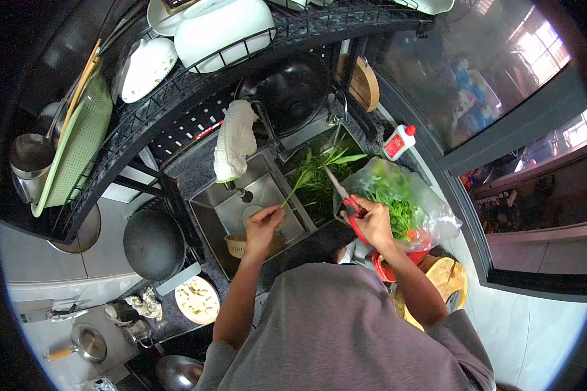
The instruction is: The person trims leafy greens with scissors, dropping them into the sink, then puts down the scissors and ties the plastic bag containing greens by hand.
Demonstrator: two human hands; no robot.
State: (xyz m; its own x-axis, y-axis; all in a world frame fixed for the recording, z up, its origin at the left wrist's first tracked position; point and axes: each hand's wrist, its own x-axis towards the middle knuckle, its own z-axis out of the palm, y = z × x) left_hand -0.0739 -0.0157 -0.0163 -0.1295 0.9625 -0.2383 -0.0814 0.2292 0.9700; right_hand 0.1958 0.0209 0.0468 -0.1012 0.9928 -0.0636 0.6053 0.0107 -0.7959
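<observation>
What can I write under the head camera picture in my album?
At the sink, the left hand holds a green stem and the right hand holds red-handled scissors.

The left basin is flanked on its left by a wok, with a plate placed nearer than the wok, and a basket is held in the basin's near part. Leafy stems are contained in the right basin, to whose right a bag of greens is placed, with a bottle behind it. Beyond, bowls are held on a rack.
</observation>
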